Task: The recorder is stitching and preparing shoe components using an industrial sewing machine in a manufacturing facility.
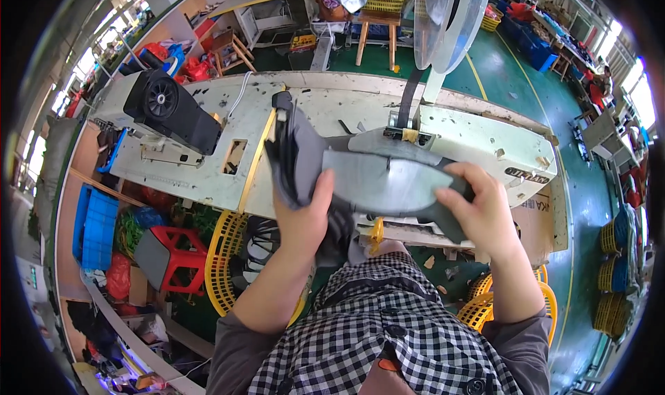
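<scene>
A flat grey piece of soft material with a pale, silvery panel is stretched between my hands, above the white machine table. My left hand is closed around its left end, thumb on top. A folded bundle of dark grey pieces stands up on the outer side of that hand. On the right end, my right hand pinches the piece between thumb and fingers. The white sewing machine lies just beyond the piece, partly covered by it. What is made from the piece cannot be told.
A black motor housing with a wheel sits at the table's left. Yellow baskets stand below on both sides of me. At lower left are a red stool and a blue crate. A belt rises behind the machine.
</scene>
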Demonstrator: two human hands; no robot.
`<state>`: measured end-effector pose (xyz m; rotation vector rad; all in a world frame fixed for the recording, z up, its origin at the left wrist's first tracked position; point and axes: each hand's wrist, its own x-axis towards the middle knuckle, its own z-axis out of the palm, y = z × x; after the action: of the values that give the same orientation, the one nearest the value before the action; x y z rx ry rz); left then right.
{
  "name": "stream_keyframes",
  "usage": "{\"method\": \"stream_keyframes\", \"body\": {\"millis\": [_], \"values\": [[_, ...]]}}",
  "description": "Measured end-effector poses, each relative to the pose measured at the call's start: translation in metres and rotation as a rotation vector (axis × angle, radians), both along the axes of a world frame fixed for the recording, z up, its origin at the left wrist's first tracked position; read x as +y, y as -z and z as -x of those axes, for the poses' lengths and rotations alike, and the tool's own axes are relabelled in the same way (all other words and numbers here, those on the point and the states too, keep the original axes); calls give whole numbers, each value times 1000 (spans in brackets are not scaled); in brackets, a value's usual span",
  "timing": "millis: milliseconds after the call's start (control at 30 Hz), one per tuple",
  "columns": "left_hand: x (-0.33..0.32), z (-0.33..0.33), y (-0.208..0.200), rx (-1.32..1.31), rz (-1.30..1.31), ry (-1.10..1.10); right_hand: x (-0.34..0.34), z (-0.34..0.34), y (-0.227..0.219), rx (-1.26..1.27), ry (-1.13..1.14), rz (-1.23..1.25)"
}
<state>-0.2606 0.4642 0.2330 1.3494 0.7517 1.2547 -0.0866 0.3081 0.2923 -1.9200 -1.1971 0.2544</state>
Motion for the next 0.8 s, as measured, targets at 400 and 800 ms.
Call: {"method": "stream_keyframes", "body": {"millis": [400,800], "values": [[24,-41,28,-57,266,154,21,-40,78,1145,129,-211],[35,-48,27,-90,493,173,27,-62,101,1225,194,-274]]}}
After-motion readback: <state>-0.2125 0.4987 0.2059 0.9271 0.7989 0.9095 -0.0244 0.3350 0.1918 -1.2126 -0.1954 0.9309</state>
